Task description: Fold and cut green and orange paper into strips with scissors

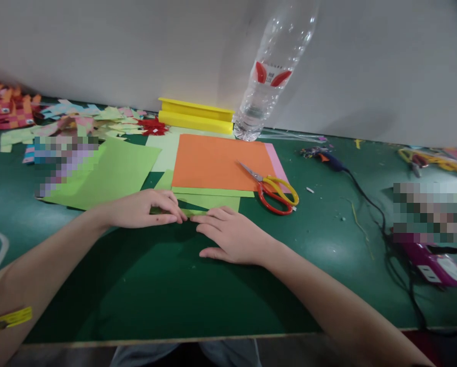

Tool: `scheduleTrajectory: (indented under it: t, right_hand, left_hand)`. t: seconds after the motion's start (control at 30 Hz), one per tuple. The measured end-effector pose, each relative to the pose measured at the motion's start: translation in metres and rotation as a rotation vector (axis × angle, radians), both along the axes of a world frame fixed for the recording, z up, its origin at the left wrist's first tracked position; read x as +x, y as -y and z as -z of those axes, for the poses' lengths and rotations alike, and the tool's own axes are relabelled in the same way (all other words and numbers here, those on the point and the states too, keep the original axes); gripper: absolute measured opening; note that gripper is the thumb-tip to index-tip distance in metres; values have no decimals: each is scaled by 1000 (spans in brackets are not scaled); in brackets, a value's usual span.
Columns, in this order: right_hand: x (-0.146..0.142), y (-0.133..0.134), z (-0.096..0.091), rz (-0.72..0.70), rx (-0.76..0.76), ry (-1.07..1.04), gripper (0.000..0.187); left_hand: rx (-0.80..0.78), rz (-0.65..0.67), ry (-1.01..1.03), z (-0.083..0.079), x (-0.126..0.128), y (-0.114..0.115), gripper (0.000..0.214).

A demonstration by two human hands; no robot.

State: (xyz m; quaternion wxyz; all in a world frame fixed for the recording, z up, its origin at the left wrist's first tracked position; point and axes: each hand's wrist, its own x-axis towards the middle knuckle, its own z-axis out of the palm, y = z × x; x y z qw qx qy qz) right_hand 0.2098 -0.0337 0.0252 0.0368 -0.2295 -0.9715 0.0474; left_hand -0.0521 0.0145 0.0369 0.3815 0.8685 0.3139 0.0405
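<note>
My left hand [144, 209] and my right hand [230, 234] rest on the green table [167, 290], fingertips meeting over a narrow folded strip of light green paper [193, 212]. The left hand's fingers are pressed together on the strip. The right hand lies flat with fingers stretched out, its fingertips on the strip's right end. Most of the strip is hidden under the fingers. Just beyond the hands lies a stack of paper sheets with an orange sheet [219, 163] on top.
Red and yellow scissors [276, 192] lie on the orange sheet's right corner. A large light green sheet [109, 176] lies to the left, a clear plastic bottle [269, 76] and a yellow holder [194, 116] at the back. Paper scraps [71, 120] pile at left; a glue gun [328, 159] and cable at right.
</note>
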Motion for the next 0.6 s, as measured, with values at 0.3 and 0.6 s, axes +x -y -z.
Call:
scheduleTrajectory:
  t: [0.3, 0.6]
  right_hand:
    - [5, -3, -2, -26, 135, -102, 38]
    - [12, -5, -4, 81, 179, -199, 44]
  left_hand:
    - [-17, 3, 30, 1, 1, 2, 22]
    - [-20, -67, 21, 3, 0, 1, 24]
